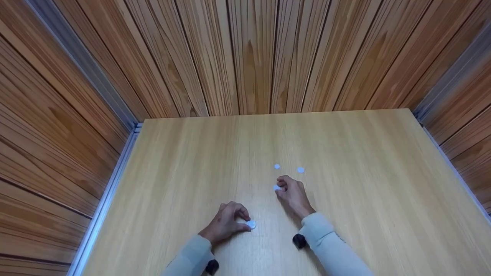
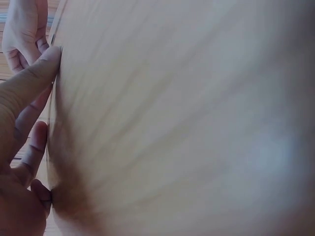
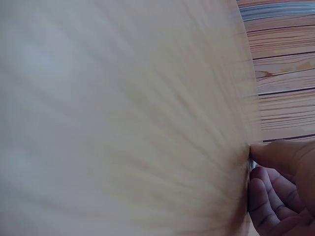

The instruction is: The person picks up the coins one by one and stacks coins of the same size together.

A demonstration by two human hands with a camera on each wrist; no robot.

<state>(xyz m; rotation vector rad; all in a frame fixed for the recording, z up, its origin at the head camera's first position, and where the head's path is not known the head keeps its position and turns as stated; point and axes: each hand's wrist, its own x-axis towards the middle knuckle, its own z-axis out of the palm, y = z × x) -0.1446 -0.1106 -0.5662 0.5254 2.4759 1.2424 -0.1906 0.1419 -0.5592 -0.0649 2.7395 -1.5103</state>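
Note:
Low on the table, in the head view, my left hand [image 1: 228, 220] pinches a small white disc [image 1: 251, 224] between thumb and fingertips. Farther up and to the right, my right hand [image 1: 295, 194] has its thumb and fingers around another white disc [image 1: 276, 187], which is partly covered. Both discs appear to be at the tabletop. The left wrist view shows the left hand [image 2: 19, 113] at the wood surface, its disc hidden, with the right hand [image 2: 24, 29] beyond. In the right wrist view the right hand [image 3: 283, 189] touches the surface, its disc barely discernible.
Beyond the right hand lie a smaller white disc [image 1: 277, 166] and a larger one [image 1: 300, 170], apart from each other. The light wooden table [image 1: 184, 161] is bordered by plank-patterned walls [image 1: 253, 57] and a metal rail [image 1: 109, 191] on the left.

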